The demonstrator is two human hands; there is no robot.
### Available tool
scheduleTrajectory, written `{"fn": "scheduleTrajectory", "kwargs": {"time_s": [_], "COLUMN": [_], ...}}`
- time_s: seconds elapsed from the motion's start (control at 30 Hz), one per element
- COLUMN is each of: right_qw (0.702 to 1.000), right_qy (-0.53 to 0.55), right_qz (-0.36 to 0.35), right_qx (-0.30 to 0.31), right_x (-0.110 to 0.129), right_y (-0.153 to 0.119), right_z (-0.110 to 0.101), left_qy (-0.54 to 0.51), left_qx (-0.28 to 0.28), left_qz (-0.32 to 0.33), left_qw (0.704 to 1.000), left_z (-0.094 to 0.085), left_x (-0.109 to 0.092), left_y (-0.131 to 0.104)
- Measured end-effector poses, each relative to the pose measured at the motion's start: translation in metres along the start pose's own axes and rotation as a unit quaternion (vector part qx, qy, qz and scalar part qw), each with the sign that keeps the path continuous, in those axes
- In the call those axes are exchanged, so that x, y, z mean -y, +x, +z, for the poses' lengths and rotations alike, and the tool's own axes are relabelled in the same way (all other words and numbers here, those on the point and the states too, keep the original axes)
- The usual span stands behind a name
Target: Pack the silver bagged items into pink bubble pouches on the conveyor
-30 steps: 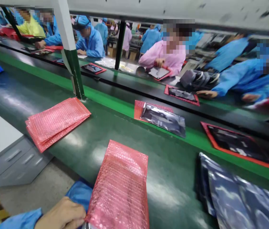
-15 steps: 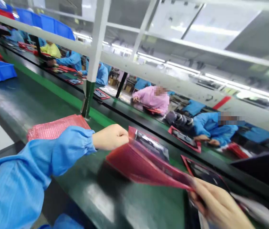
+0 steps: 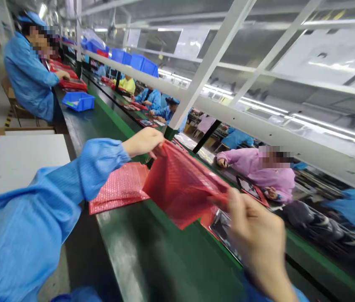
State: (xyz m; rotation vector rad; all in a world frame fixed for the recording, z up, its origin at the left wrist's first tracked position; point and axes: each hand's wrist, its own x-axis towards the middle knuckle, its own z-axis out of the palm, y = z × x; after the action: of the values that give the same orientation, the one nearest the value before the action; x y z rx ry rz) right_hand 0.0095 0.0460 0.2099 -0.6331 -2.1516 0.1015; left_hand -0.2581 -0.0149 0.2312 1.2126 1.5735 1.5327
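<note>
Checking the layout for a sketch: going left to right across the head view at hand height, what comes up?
White tabletop → stack of pink bubble bags → left hand → red bag held up → right hand.

Red bubble-wrap bag (image 3: 180, 188): translucent plastic, dimpled. Stack of bubble-wrap bags (image 3: 119, 188): same plastic, rough-textured. Conveyor belt (image 3: 152, 260): dark green, glossy, smooth. Sleeve (image 3: 39, 218): blue cloth, matt.

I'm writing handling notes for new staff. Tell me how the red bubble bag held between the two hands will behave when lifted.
The red bubble bag is probably floppy: it sags and creases between the left hand and right hand. It seems light, since fingertip pinches at its edges carry it. Being flat and soft, it is unlikely to roll or tip.
</note>
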Motion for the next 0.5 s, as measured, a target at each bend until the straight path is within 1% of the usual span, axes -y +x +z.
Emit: {"fn": "scheduleTrajectory", "kwargs": {"time_s": [0.03, 0.07, 0.1, 0.13, 0.17, 0.2, 0.23, 0.27, 0.3, 0.33, 0.37, 0.4, 0.43, 0.47, 0.5], "right_qw": [0.993, 0.973, 0.957, 0.95, 0.949, 0.952, 0.954, 0.956, 0.965, 0.973, 0.98, 0.986, 0.992, 0.996, 0.997], "right_qy": [-0.041, -0.068, -0.062, -0.057, -0.056, -0.045, -0.038, -0.029, -0.009, 0.008, 0.019, 0.02, 0.006, -0.021, -0.056], "right_qz": [-0.105, -0.208, -0.274, -0.304, -0.308, -0.298, -0.294, -0.286, -0.26, -0.232, -0.2, -0.165, -0.128, -0.088, -0.039], "right_qx": [-0.047, -0.075, -0.07, -0.038, 0.015, 0.048, 0.053, 0.053, 0.037, 0.016, -0.001, -0.014, -0.022, -0.024, -0.026], "right_x": [0.015, 0.029, 0.042, 0.053, 0.063, 0.072, 0.077, 0.08, 0.078, 0.072, 0.059, 0.04, 0.016, -0.014, -0.048], "right_y": [-0.003, -0.01, -0.022, -0.037, -0.055, -0.074, -0.094, -0.113, -0.13, -0.145, -0.157, -0.166, -0.172, -0.175, -0.178], "right_z": [0.025, 0.053, 0.083, 0.114, 0.145, 0.174, 0.199, 0.219, 0.234, 0.241, 0.243, 0.238, 0.227, 0.212, 0.194], "left_qy": [-0.031, -0.059, -0.101, -0.111, -0.108, -0.104, -0.099, -0.102, -0.136, -0.147, -0.152, -0.151, -0.119, -0.048, 0.056], "left_qx": [-0.068, -0.131, -0.198, -0.243, -0.273, -0.297, -0.308, -0.318, -0.353, -0.385, -0.403, -0.421, -0.441, -0.459, -0.471], "left_qz": [-0.006, -0.018, -0.043, -0.05, -0.053, -0.068, -0.09, -0.132, -0.185, -0.197, -0.199, -0.201, -0.196, -0.177, -0.141], "left_qw": [0.997, 0.989, 0.974, 0.962, 0.954, 0.947, 0.942, 0.933, 0.907, 0.89, 0.88, 0.872, 0.868, 0.87, 0.869], "left_z": [-0.016, -0.029, -0.039, -0.046, -0.05, -0.053, -0.056, -0.058, -0.06, -0.061, -0.062, -0.062, -0.061, -0.057, -0.052], "left_x": [0.007, 0.017, 0.031, 0.047, 0.067, 0.089, 0.111, 0.134, 0.154, 0.171, 0.183, 0.191, 0.195, 0.196, 0.196], "left_y": [-0.007, -0.015, -0.025, -0.035, -0.044, -0.053, -0.06, -0.065, -0.069, -0.071, -0.072, -0.072, -0.07, -0.067, -0.062]}}
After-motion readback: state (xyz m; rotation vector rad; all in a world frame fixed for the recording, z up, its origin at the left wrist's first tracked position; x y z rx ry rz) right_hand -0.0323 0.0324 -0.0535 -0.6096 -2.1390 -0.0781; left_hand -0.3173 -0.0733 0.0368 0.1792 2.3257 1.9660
